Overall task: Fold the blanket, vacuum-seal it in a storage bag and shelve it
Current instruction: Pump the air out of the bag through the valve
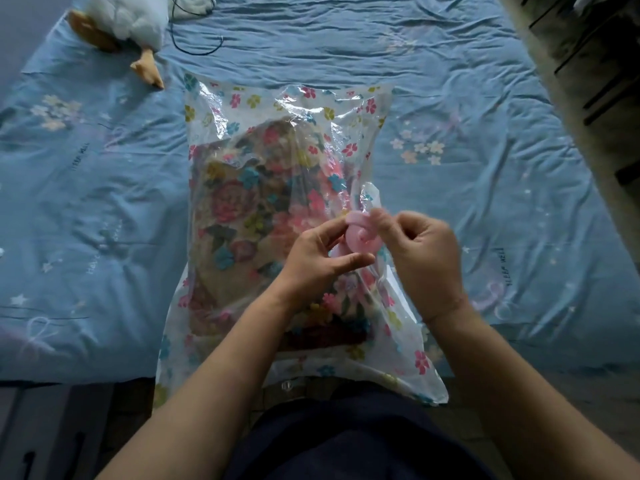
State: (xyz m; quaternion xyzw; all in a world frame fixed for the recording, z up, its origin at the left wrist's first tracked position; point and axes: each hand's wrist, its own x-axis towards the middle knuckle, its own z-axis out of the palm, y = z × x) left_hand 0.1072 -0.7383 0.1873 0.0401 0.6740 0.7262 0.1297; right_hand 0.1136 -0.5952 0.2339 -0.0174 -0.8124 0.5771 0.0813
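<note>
The person is working at the near edge of the bed (104, 209), where the storage bag (277, 102) is lying lengthwise across the middle of the sheet with its near end hanging slightly over that edge. The folded blanket (242, 202) is sitting inside it, filling the lower two thirds and leaving the far end slack and crinkled. Both hands are meeting at the pink valve (362, 237) on the bag's upper face. The left hand (318, 265) is curling its fingers round the valve from the left, while the right hand (426, 261) is pinching at its top edge, though those fingertips are blurring too much to show the exact hold. Judging from this, the step in hand is opening or seating the valve cap. It is probably going best with the left hand bracing the valve body against the blanket so the film is not twisting, and the right turning only the cap. A plush duck (121, 26) and a black cable (194, 36) are lying near the far left corner.
</note>
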